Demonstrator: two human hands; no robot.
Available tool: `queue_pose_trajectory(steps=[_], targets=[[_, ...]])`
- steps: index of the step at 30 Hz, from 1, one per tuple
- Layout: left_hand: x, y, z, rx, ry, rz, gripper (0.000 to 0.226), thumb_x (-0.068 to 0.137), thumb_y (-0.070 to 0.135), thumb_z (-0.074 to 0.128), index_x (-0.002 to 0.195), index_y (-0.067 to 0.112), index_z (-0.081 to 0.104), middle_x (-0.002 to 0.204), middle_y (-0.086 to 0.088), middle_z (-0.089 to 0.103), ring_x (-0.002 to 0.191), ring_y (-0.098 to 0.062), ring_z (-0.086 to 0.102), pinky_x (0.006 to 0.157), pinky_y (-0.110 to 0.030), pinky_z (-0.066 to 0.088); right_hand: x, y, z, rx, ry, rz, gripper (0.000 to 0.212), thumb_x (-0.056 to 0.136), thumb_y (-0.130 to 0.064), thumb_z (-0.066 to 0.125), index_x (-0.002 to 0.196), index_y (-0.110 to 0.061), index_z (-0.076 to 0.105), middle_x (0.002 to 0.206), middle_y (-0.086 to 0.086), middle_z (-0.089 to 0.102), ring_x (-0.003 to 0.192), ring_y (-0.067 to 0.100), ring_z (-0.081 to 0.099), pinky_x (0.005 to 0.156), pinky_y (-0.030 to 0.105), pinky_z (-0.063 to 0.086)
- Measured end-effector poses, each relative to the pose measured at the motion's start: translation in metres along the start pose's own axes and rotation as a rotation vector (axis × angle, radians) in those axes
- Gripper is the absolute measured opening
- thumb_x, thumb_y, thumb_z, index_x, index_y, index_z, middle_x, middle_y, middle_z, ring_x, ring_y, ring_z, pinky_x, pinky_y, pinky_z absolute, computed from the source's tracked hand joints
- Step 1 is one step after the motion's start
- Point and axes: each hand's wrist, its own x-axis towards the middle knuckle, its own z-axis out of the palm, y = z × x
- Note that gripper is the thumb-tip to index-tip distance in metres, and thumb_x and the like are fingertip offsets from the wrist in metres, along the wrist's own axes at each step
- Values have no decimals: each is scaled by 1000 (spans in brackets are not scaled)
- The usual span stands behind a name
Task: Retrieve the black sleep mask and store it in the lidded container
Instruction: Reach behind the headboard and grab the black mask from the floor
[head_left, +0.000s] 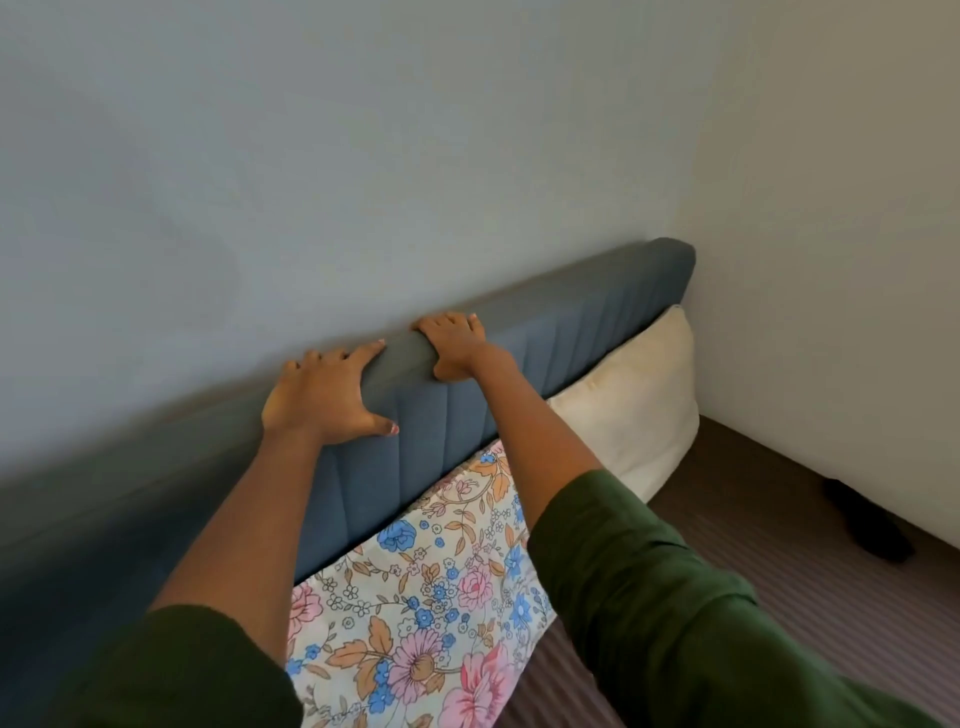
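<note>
A small black object (867, 525), possibly the black sleep mask, lies on the striped brown sheet (810, 613) against the right wall; its shape is too dark to tell for certain. No lidded container is in view. Both my hands are far from it, on the padded blue headboard (571, 332). My left hand (322, 395) grips the headboard's top edge, fingers over the back and thumb on the front. My right hand (457, 343) grips the same edge a little further right in the same way. Green sleeves cover both forearms.
A floral pillow (426, 623) leans against the headboard below my arms. A cream pillow (628, 405) stands beside it near the corner. A grey wall rises behind the headboard and a white wall (831, 260) bounds the bed on the right.
</note>
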Motion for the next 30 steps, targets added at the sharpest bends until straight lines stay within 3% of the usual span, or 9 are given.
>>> queue_pose_trajectory(steps=[9,13,22,28,30], targets=[[6,5,-4,38,-82,-69,113,53,74,68,147,36,16,139,-11,44,125,-33,42,100,-46,35,0,-5,11,65,43,26,71,83,-5,55,146,-19,25,154,5,24,147,25,9,117,56,-3],[36,28,-9,-70,-171,-68,116,53,75,68,145,23,23,142,-12,42,128,-33,42,101,-46,38,-1,3,11,77,44,-12,77,83,-3,53,149,-17,17,157,3,18,149,24,3,117,55,-4],[177,135,21,-180,-221,97,125,48,67,76,144,9,22,142,-11,42,129,-29,43,100,-43,41,43,129,-30,-119,-131,175,106,74,-10,73,152,-21,2,162,1,0,149,26,-2,118,55,4],[261,214,41,-257,-221,84,117,51,50,84,142,5,26,138,-13,46,126,-30,49,99,-41,43,63,213,-33,-112,-58,339,103,77,-10,73,152,-22,4,162,-2,-2,149,27,1,117,53,9],[284,237,47,-260,-193,90,116,51,47,84,143,5,27,138,-14,46,126,-31,48,99,-42,43,75,237,-30,-68,-22,388,91,85,-7,65,152,-20,6,162,-1,-2,149,27,2,119,50,15]])
